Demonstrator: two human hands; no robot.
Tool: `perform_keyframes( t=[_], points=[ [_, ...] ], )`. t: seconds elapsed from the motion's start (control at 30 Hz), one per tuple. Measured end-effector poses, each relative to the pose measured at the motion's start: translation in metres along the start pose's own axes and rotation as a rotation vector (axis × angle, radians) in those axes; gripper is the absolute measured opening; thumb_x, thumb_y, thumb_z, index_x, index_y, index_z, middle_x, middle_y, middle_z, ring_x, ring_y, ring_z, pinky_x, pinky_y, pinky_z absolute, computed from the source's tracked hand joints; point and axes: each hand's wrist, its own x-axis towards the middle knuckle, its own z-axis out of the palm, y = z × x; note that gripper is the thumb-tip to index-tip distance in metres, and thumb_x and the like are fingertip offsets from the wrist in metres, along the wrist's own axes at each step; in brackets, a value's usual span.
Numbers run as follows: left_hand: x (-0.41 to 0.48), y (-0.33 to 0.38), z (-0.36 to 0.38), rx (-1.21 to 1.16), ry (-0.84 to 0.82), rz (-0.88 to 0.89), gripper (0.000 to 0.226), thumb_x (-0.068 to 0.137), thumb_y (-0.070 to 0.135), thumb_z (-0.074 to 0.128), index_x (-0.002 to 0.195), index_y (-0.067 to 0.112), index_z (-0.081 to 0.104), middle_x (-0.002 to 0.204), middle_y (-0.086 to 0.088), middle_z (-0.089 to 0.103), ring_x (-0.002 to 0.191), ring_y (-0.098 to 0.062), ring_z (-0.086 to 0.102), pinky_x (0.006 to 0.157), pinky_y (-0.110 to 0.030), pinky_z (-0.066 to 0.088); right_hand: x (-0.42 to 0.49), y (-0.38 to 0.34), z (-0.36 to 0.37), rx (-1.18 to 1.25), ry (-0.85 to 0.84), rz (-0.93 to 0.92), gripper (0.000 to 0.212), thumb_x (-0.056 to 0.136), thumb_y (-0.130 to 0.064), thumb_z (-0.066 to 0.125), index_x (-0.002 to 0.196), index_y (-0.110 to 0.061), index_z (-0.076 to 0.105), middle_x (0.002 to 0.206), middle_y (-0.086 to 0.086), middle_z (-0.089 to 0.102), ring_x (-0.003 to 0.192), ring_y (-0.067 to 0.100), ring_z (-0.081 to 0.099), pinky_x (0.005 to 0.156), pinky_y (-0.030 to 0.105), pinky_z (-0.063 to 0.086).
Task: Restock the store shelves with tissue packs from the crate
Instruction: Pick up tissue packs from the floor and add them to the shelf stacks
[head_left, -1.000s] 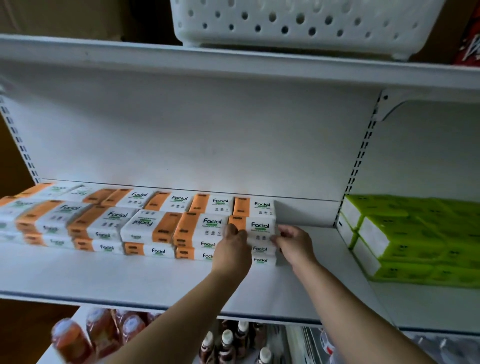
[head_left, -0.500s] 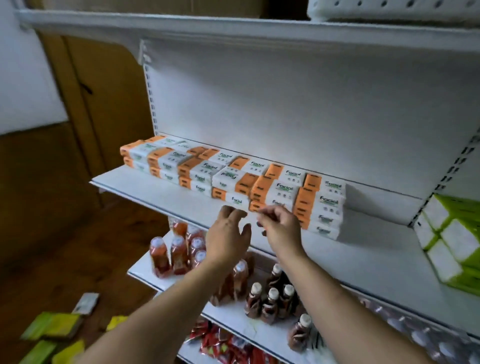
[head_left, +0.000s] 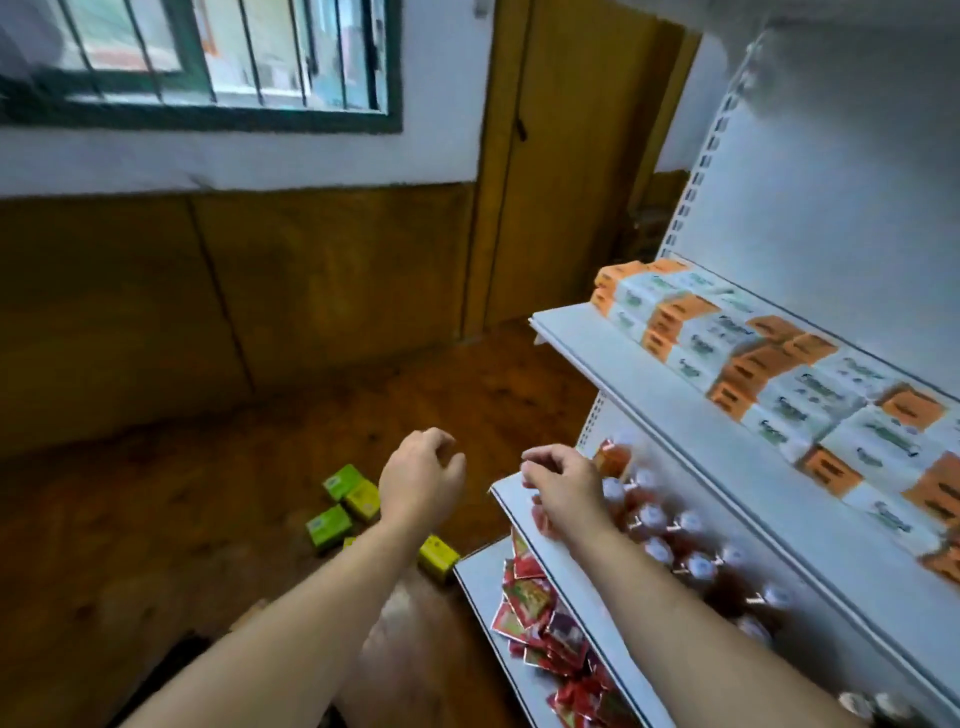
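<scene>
Under the window (head_left: 197, 57), green packs (head_left: 344, 500) lie on wooden floor (head_left: 156, 519).

Top shelf (head_left: 644, 384): bare strip along the front edge, reachable from the aisle; stacked tissue packs (head_left: 769, 364) wall off the back. Shelf below (head_left: 508, 496) crowded with bottles (head_left: 670, 525) nearly to its lip, lowest shelf (head_left: 478, 577) heaped with red sachets (head_left: 535, 608). Floor (head_left: 182, 519) left of the rack lies open to the wall, except green and yellow packs (head_left: 343, 499) scattered beneath the left hand (head_left: 421, 480).

Head view looks down-left past shelves (head_left: 675, 395) toward floor (head_left: 208, 519).
</scene>
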Motion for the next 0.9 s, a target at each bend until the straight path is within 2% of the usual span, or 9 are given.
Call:
perform_keyframes(
  t=[0.07, 0.17, 0.3, 0.5, 0.63, 0.9],
  points=[
    [0.023, -0.040, -0.017, 0.002, 0.006, -0.102, 0.023, 0.086, 0.026, 0.059, 0.107, 0.017, 0.064, 0.107, -0.001, 0.063, 0.104, -0.020, 0.057, 0.081, -0.027, 0.041, 0.021, -0.003, 0.045, -0.027, -0.073, 0.017, 0.018, 0.082, -0.008, 0.061, 0.072, -0.023, 0.062, 0.078, 0.001, 0.065, 0.083, 0.026, 0.064, 0.077, 0.038, 0.052],
    [0.054, -0.093, -0.038, 0.010, 0.027, -0.211, 0.020, 0.085, 0.025, 0.061, 0.103, 0.017, 0.065, 0.104, 0.000, 0.064, 0.099, -0.020, 0.059, 0.079, -0.026, 0.042, 0.047, -0.009, 0.105, -0.028, -0.160, 0.050, 0.019, 0.082, -0.007, 0.061, 0.072, -0.023, 0.062, 0.074, -0.001, 0.065, 0.081, 0.023, 0.064, 0.076, 0.038, 0.052],
    [0.083, -0.150, -0.057, -0.023, 0.061, -0.335, 0.019, 0.084, 0.022, 0.063, 0.102, 0.016, 0.066, 0.104, 0.000, 0.066, 0.100, -0.019, 0.060, 0.084, -0.028, 0.048, 0.082, -0.009, 0.173, -0.052, -0.252, 0.099, 0.020, 0.083, -0.006, 0.061, 0.071, -0.022, 0.061, 0.071, -0.002, 0.065, 0.076, 0.020, 0.064, 0.073, 0.039, 0.052],
    [0.126, -0.232, -0.052, -0.069, 0.095, -0.576, 0.019, 0.084, 0.023, 0.063, 0.101, 0.017, 0.067, 0.105, 0.001, 0.068, 0.100, -0.018, 0.061, 0.085, -0.024, 0.044, 0.147, 0.006, 0.274, -0.109, -0.467, 0.163, 0.018, 0.084, 0.001, 0.058, 0.075, -0.014, 0.059, 0.076, 0.006, 0.062, 0.063, 0.012, 0.057, 0.052, 0.016, 0.044],
    [0.159, -0.279, -0.041, -0.095, 0.127, -0.772, 0.019, 0.084, 0.024, 0.063, 0.102, 0.017, 0.067, 0.104, 0.000, 0.068, 0.100, -0.020, 0.060, 0.082, -0.023, 0.041, 0.206, 0.020, 0.347, -0.190, -0.627, 0.201, 0.025, 0.083, 0.002, 0.058, 0.069, -0.019, 0.056, 0.065, 0.001, 0.057, 0.061, 0.014, 0.053, 0.054, 0.020, 0.041],
    [0.198, -0.371, 0.005, -0.308, 0.174, -1.126, 0.007, 0.083, 0.019, 0.065, 0.089, 0.020, 0.062, 0.088, 0.000, 0.065, 0.091, -0.021, 0.062, 0.078, -0.025, 0.042, 0.281, 0.080, 0.458, -0.424, -0.845, 0.295, 0.023, 0.081, 0.000, 0.060, 0.069, -0.020, 0.056, 0.067, 0.001, 0.057, 0.062, 0.017, 0.053, 0.059, 0.027, 0.039]
  ],
)
